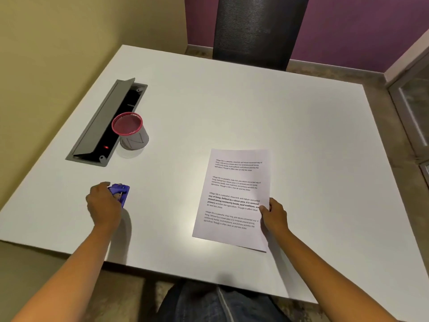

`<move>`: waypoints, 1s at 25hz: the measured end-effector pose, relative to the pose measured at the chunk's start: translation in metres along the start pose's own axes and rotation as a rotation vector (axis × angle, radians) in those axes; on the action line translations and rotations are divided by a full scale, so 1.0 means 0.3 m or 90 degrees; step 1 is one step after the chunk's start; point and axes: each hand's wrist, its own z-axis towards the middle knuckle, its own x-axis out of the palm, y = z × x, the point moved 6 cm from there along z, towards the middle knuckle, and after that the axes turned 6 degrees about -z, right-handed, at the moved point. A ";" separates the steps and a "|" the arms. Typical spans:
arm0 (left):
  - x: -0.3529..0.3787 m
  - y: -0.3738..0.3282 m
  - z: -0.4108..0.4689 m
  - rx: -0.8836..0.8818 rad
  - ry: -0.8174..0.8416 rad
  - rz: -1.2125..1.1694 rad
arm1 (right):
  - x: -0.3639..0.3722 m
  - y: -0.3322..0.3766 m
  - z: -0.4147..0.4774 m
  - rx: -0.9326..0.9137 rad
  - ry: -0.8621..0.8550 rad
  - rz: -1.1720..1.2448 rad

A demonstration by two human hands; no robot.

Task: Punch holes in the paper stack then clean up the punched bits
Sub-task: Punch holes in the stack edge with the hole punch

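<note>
A stack of white printed paper (234, 196) lies on the right half of the white table (232, 108). My right hand (272, 214) pinches its right edge near the lower corner, thumb on top. On the left, my left hand (104, 203) is wrapped around a small purple hole punch (121, 192) that rests on the table; my fingers hide most of it. No punched bits are visible.
A mesh cup with a pink rim (130, 131) stands beside an open grey cable tray (106, 124) set into the table at the left. A black chair back (257, 29) rises behind the far edge. My knees show below the near edge.
</note>
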 end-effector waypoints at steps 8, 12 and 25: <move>0.011 0.049 0.065 -0.123 0.023 -0.071 | -0.001 -0.011 -0.006 0.011 -0.010 0.011; 0.045 0.005 0.037 -0.185 0.072 -0.176 | -0.005 -0.018 -0.014 0.011 -0.010 0.023; 0.395 -0.322 -0.197 -0.173 0.276 -0.334 | -0.085 -0.083 -0.029 -0.013 -0.013 -0.019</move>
